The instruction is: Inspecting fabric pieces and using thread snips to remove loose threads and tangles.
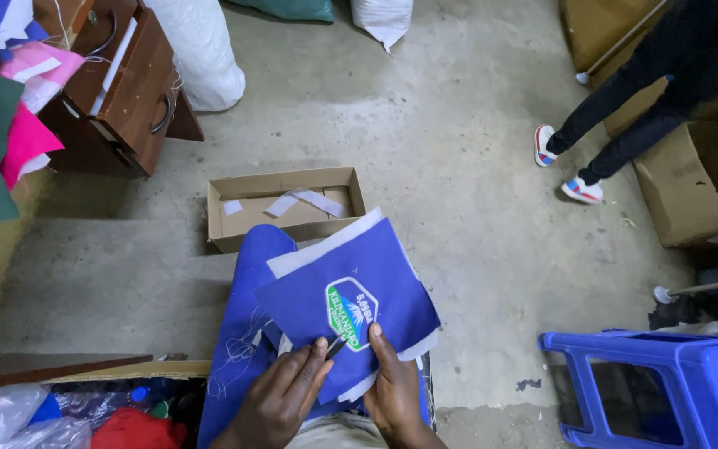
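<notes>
Presently, the left hand (280,399), at 7 o'clock, pinches small dark snips (334,346) against the blue fabric panel (351,308) lying on the lap at centre. The right hand (392,391), at 6 o'clock, grips the panel's lower edge, thumb on top. An open cardboard box (284,208) sits at 12 o'clock from the panel; a blue plastic stool (666,382) stands at 4 o'clock.

Bare concrete floor (425,108) lies open through the centre and upper middle of the frame. A shallow cardboard box (284,208) sits just above the blue cloth (351,299). A wooden drawer cabinet (126,91) blocks the upper left, a blue plastic stool (658,387) the lower right, and another person's legs (625,116) with cartons (691,191) the upper right.
</notes>
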